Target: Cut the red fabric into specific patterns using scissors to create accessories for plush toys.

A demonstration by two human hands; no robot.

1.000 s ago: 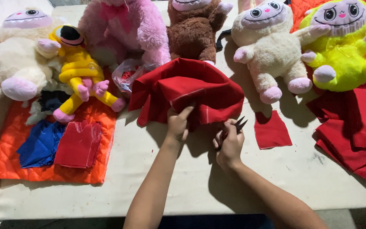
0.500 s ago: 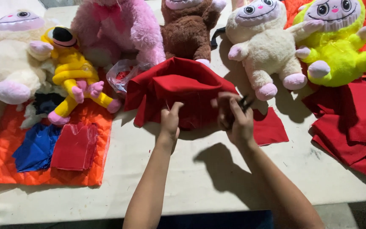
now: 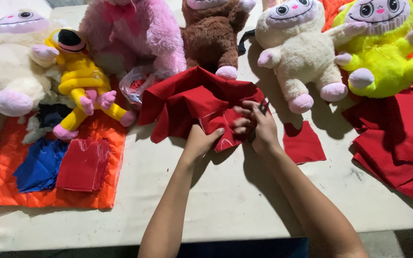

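Table (image 3: 206,200), pale, carries a row of plush toys (image 3: 297,52) along its far edge, clear of the work area. Red cloth (image 3: 192,102) lies bunched at centre. Left hand (image 3: 199,141) pinches its near edge, grip clenched, apparently keeping it taut. Right hand (image 3: 259,124) grips scissors (image 3: 262,107) at the cloth's edge. A cut red piece (image 3: 303,143) lies just right.

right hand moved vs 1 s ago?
Yes. The right hand moved up the table onto the bunched red fabric, toward the cream plush toy.
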